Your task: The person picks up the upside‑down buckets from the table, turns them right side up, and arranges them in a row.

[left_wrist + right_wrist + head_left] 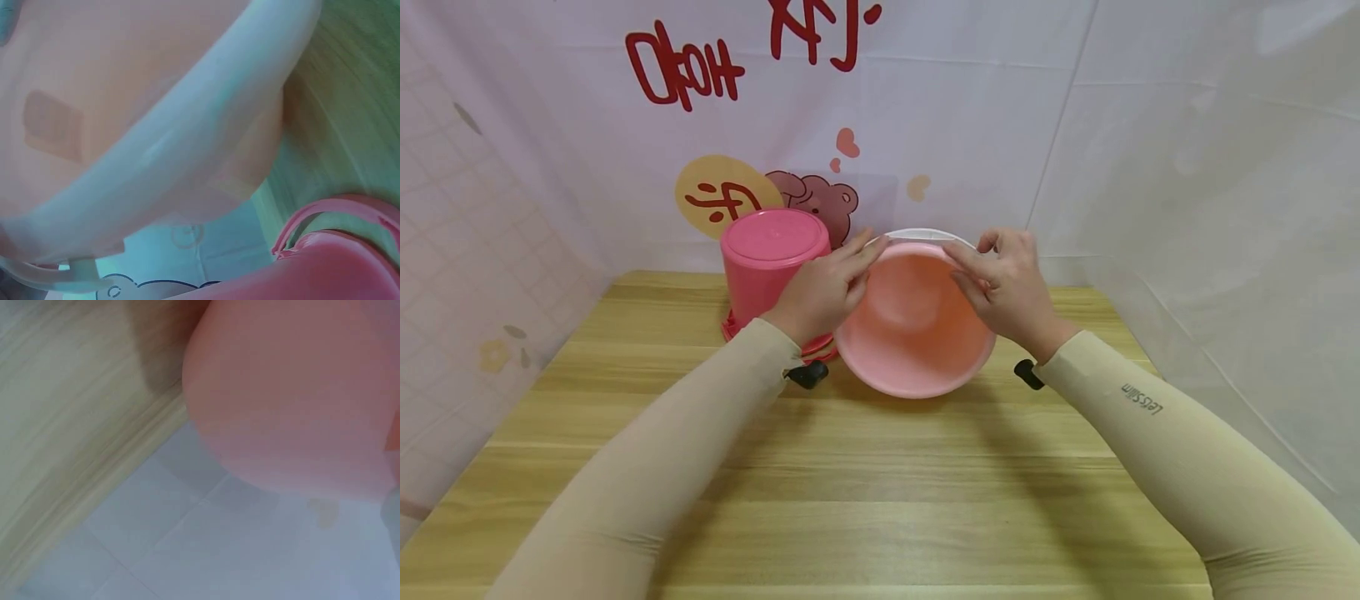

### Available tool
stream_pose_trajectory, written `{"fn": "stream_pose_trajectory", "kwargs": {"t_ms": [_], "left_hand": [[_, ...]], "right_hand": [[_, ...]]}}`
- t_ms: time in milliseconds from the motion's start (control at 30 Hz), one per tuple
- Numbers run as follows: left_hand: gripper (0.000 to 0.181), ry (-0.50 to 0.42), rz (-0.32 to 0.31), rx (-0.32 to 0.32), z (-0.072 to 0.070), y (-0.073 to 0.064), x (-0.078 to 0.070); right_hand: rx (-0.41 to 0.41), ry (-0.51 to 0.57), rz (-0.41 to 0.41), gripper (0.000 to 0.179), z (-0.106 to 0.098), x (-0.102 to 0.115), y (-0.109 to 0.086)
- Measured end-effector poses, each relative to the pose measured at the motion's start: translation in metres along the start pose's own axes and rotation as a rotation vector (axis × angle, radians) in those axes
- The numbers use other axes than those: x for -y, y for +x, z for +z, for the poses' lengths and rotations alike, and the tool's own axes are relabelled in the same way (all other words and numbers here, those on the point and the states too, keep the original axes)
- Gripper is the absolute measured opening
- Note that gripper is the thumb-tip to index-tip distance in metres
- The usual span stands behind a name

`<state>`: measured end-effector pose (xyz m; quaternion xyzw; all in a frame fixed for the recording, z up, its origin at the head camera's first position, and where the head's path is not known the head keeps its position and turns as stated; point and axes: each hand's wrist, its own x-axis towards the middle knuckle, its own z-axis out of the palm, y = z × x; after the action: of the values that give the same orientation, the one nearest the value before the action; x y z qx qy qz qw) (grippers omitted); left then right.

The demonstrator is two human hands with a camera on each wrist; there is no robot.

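Note:
A light pink bucket (917, 367) is tilted in the middle of the table, its opening facing me. Its white handle (922, 234) arcs behind the upper rim. At the upper left rim my left hand (827, 283) grips the bucket, fingers on the outside and thumb toward the opening. My right hand (1011, 283) pinches the upper right rim between thumb and fingers. In the left wrist view, the pale rim (187, 119) crosses close to the camera, with a handle joint (84, 272) at lower left. The right wrist view shows the bucket's side (287, 394); that hand is mostly hidden there.
A darker pink bucket (775, 242) stands upside down at the back left, just behind my left hand, with its pink handle (350, 203) beside its rim. A white printed cloth (970, 108) hangs behind the wooden table (880, 500).

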<state>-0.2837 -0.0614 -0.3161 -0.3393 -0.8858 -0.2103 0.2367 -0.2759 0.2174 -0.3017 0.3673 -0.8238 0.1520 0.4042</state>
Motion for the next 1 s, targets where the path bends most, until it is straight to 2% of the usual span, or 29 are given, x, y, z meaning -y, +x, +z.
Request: {"fn": "stream_pose_trajectory", "kwargs": {"t_ms": [233, 467, 700, 1000], "left_hand": [[0.055, 0.003, -0.023, 0.054, -0.007, 0.007, -0.002], [0.052, -0.034, -0.073, 0.103, -0.010, 0.012, -0.001], [0.048, -0.093, -0.094, 0.059, -0.008, 0.013, 0.003], [0.056, -0.128, -0.086, 0.031, -0.004, 0.001, 0.010]], "right_hand": [[0.014, -0.024, -0.024, 0.036, -0.002, -0.001, 0.003], [0.064, -0.010, 0.034, 0.040, -0.002, -0.002, 0.004], [0.088, -0.037, 0.053, 0.039, -0.003, 0.001, 0.008], [0.098, 0.000, 0.132, 0.035, -0.005, -0.004, 0.008]]}}
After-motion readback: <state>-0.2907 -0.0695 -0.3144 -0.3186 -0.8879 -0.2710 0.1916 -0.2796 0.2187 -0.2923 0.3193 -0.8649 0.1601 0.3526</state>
